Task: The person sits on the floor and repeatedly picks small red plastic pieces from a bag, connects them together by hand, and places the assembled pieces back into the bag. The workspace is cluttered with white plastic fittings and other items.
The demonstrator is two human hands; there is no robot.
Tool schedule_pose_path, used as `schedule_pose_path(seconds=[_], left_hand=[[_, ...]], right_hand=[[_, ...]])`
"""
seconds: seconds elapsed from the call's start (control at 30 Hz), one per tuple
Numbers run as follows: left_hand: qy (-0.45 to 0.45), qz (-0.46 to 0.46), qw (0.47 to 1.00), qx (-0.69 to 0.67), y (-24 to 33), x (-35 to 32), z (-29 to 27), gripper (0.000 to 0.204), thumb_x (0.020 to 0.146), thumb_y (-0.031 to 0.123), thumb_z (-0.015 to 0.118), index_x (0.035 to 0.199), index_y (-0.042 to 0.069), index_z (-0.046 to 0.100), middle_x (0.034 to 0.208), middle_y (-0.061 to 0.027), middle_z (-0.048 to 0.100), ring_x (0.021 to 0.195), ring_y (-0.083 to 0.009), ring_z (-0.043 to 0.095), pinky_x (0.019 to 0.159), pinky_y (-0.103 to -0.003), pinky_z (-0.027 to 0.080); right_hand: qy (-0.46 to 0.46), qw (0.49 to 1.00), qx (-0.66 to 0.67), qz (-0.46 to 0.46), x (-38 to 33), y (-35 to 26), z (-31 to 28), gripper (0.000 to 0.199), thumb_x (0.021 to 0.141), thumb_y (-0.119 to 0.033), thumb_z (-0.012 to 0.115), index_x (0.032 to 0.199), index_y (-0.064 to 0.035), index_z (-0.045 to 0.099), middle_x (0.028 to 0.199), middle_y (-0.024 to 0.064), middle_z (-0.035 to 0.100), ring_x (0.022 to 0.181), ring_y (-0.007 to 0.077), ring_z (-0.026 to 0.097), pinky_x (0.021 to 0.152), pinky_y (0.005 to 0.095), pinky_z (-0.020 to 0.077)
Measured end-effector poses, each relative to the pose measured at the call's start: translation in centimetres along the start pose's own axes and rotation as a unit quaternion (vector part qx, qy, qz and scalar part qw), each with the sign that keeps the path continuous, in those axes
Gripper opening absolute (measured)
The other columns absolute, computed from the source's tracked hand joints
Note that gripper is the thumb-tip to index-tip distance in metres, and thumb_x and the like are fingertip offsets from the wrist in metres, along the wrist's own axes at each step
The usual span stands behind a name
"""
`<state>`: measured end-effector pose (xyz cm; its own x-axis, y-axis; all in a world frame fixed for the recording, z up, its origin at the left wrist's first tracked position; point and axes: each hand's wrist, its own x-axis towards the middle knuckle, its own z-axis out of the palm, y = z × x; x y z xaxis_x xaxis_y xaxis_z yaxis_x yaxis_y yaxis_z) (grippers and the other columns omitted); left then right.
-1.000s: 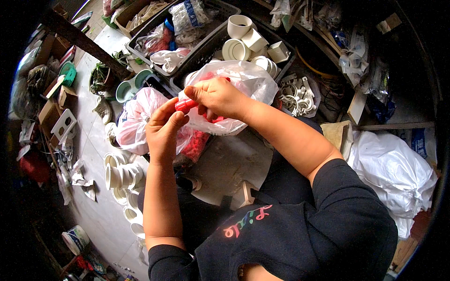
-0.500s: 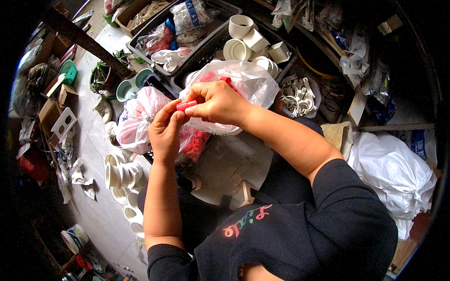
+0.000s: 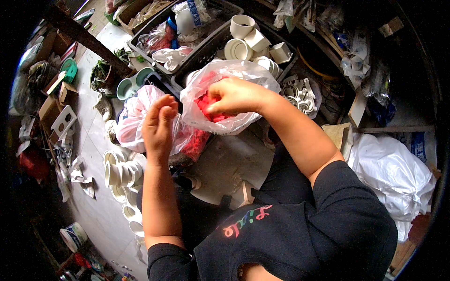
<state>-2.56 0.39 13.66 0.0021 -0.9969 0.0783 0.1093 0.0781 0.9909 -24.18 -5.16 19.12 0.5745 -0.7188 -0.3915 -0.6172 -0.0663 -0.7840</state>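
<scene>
Several small red plastic pieces [image 3: 202, 104] lie inside a clear plastic bag [image 3: 253, 75] in front of me. My right hand [image 3: 229, 97] is in the bag's mouth, its fingers curled down against the pieces; whatever they grip is hidden. To its left, my left hand [image 3: 159, 124] is raised beside a knotted whitish bag with pink contents [image 3: 133, 114]. Its fingers point upward, loosely bent, with the thumb alongside, and no object shows in it. Below the clear bag is another bag of red pieces [image 3: 197, 146].
Black crates [image 3: 206, 40] stand beyond the bags, one with white pipe fittings [image 3: 238, 49]. White pipe clips [image 3: 300, 96] lie to the right. More white fittings [image 3: 123, 174] line the floor at left. A large white sack [image 3: 391, 164] sits by my right elbow.
Both hands were together on a small red tube-shaped piece. They have parted: the right moved right and down into the clear bag, while the left stayed near the knotted bag.
</scene>
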Motion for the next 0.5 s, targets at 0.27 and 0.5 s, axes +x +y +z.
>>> schedule_pose_path(seconds=[0.27, 0.5], left_hand=[[0.054, -0.136, 0.967, 0.21, -1.3, 0.4, -7.3, 0.021, 0.085, 0.014, 0.052, 0.1, -0.001, 0.056, 0.089, -0.0051, 0.059, 0.079, -0.0098, 0.053, 0.07, -0.021, 0.041], [-0.139, -0.258, 0.843, 0.452, -8.6, -0.5, -9.9, 0.02, 0.075, 0.011, 0.05, 0.088, 0.002, 0.062, 0.076, -0.0171, 0.061, 0.072, -0.0236, 0.06, 0.066, -0.031, 0.045]], right_hand=[[0.121, 0.958, -0.255, 0.044, 0.6, 4.2, 0.7, 0.032, 0.066, -0.022, 0.067, 0.088, -0.0002, 0.057, 0.077, 0.0203, 0.059, 0.079, 0.0352, 0.058, 0.071, 0.0405, 0.0453], [0.066, 0.975, -0.212, 0.017, 4.7, 5.5, 6.3, 0.042, 0.073, -0.025, 0.062, 0.109, -0.0117, 0.047, 0.111, 0.019, 0.045, 0.096, 0.0353, 0.051, 0.081, 0.0422, 0.0429]])
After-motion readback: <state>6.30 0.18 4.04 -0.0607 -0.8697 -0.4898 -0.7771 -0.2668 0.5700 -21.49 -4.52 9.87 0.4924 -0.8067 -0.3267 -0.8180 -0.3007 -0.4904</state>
